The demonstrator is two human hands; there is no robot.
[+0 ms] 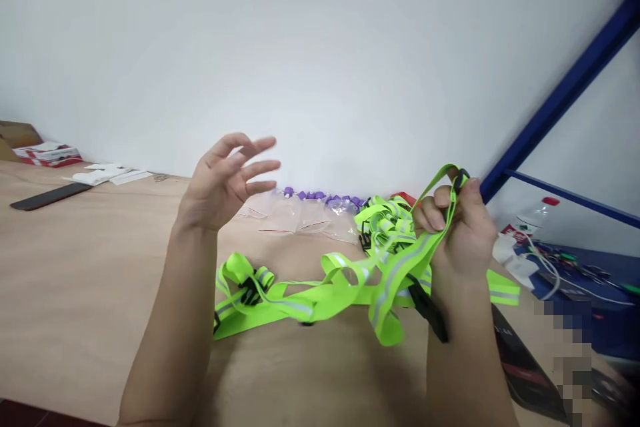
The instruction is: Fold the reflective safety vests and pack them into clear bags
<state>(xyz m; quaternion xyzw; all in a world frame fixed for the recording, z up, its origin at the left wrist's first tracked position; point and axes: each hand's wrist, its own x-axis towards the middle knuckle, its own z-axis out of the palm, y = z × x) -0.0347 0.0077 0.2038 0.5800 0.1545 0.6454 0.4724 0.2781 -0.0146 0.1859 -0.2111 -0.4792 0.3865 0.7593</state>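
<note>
Bags (pixel 300 217) and bottle (pixel 535 213) behind strap (pixel 400 270).

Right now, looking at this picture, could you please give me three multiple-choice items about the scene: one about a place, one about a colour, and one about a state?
1. Where is the pile of straps?
A. On the table near the wall
B. On the blue shelf
C. On the floor

2. What colour is the strap in the right hand?
A. Orange
B. Neon green with a grey stripe
C. Purple

3. How is the left hand?
A. Closed on a buckle
B. Flat on the table
C. Open, raised, holding nothing

Answers:
1 A, the pile lies on the wooden table by the white wall.
2 B, the gripped band is neon green with a grey stripe.
3 C, the fingers are spread in the air.
</note>
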